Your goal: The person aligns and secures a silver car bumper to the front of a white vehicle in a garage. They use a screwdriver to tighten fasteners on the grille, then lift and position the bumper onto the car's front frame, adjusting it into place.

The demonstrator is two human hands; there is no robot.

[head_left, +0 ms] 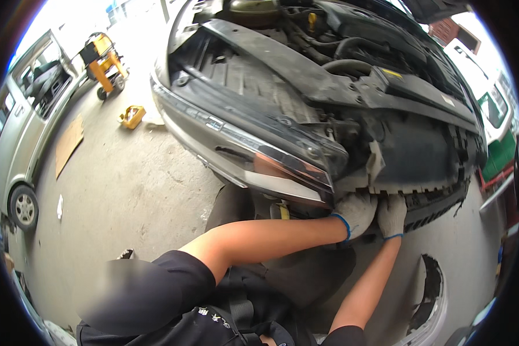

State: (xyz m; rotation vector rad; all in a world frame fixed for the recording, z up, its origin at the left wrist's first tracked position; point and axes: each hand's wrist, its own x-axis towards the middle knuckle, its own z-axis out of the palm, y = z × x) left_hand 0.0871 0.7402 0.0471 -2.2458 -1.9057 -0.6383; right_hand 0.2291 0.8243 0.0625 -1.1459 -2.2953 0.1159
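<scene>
A car with its front bumper off stands before me, its engine bay (352, 34) uncovered. My left hand (357, 213), in a white knitted glove with a blue cuff, reaches under the car's front, just past the inner end of the headlight (230, 130). Close beside it is my right hand (391, 214), gloved alike, under the lower edge of the black front panel (415, 153). Next to the right hand runs a black slotted plastic strip (438, 206). The fingers of both hands are hidden behind these parts, so any grip cannot be made out.
A pale curved bumper-like part (435, 300) lies on the floor at my lower right. On the left are a silver van (26, 138), a yellow wheeled cart (102, 63), a yellow toolbox (132, 117) and a flat cardboard sheet (69, 144). My legs are bent under the car's front.
</scene>
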